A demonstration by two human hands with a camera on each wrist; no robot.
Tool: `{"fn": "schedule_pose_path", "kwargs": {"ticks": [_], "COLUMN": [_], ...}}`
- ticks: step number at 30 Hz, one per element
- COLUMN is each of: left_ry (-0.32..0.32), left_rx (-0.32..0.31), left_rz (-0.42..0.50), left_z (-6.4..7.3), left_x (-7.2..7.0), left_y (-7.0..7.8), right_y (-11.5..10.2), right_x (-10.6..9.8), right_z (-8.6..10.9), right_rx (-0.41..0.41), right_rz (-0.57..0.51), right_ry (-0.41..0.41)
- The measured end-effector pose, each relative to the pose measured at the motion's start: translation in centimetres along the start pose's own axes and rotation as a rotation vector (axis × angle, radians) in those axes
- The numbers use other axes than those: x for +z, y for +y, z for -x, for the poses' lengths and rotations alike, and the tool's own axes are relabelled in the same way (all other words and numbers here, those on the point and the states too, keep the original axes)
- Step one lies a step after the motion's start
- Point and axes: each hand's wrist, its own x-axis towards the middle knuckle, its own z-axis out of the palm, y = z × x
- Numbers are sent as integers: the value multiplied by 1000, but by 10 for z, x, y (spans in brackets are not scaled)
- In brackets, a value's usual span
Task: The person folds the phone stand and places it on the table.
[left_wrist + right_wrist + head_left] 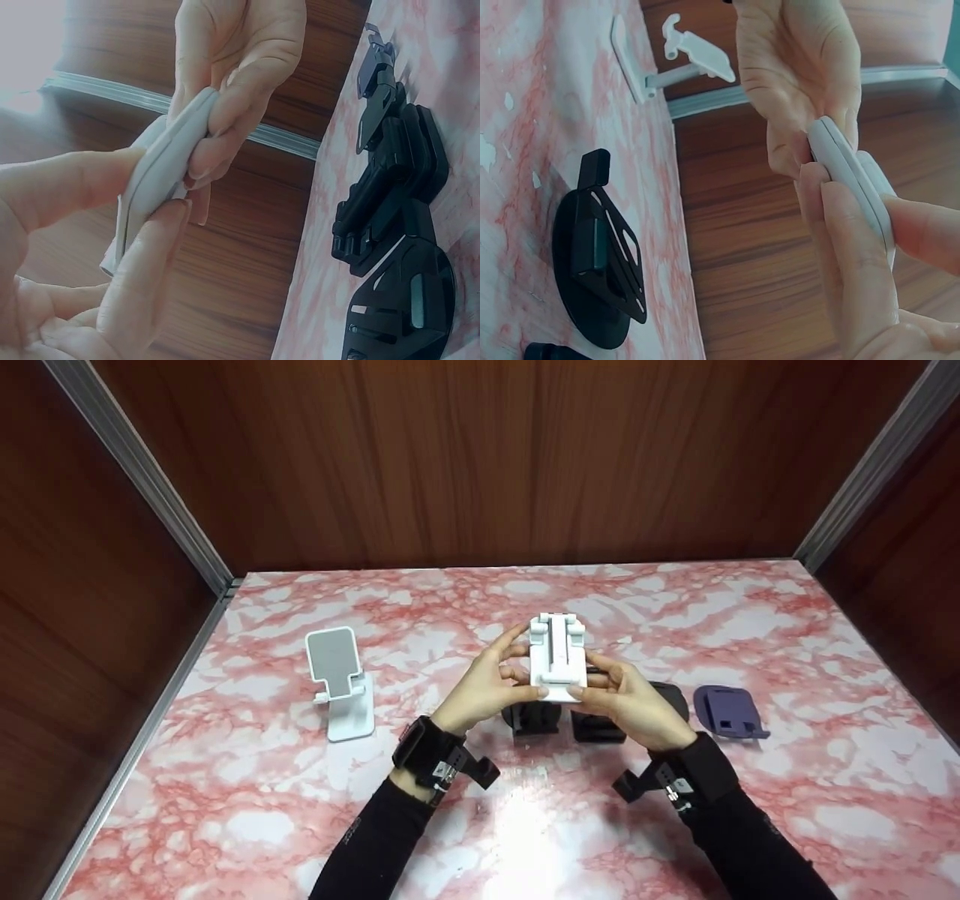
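Note:
Between both hands, raised above the table, is a white folding phone stand (558, 660), folded flat. My left hand (487, 684) pinches its left edge, thumb on the near face and fingers behind. On the opposite edge, my right hand (626, 697) grips it the same way. From the side in the left wrist view, the folded stand (161, 161) looks like a slim slab of two layers. In the right wrist view the stand (851, 180) sits between fingers and thumb, its layers lying close together.
An unfolded white phone stand (335, 660) with a grey pad stands at left. Black phone stands (534, 718) lie beneath and behind my hands, partly hidden. Right of them lies a purple folded stand (729, 711). Wood-patterned panels (495, 465) wall the pink marbled table (247, 825).

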Motion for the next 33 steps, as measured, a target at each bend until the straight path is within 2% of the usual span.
{"fn": "schedule_pose_path", "kwargs": {"ticks": [7, 13, 16, 21, 28, 33], "left_ry": [-9, -11, -24, -25, 4, 23], "left_rx": [-20, -22, -13, 8, 21, 27], "left_rz": [83, 136, 163, 183, 169, 164], "left_z": [0, 1, 2, 2, 2, 2], "left_x": [2, 3, 2, 1, -3, -7], "left_y": [0, 1, 2, 4, 5, 6], "right_y": [-2, -5, -9, -15, -17, -14], "right_x": [-1, 0, 0, 0, 6, 8], "right_z": [1, 1, 4, 8, 14, 11], "right_rx": [-10, -47, -70, -138, -250, -344], "right_rz": [9, 138, 288, 614, 1079, 1240], "right_ry": [-3, 1, 14, 72, 220, 323]}}
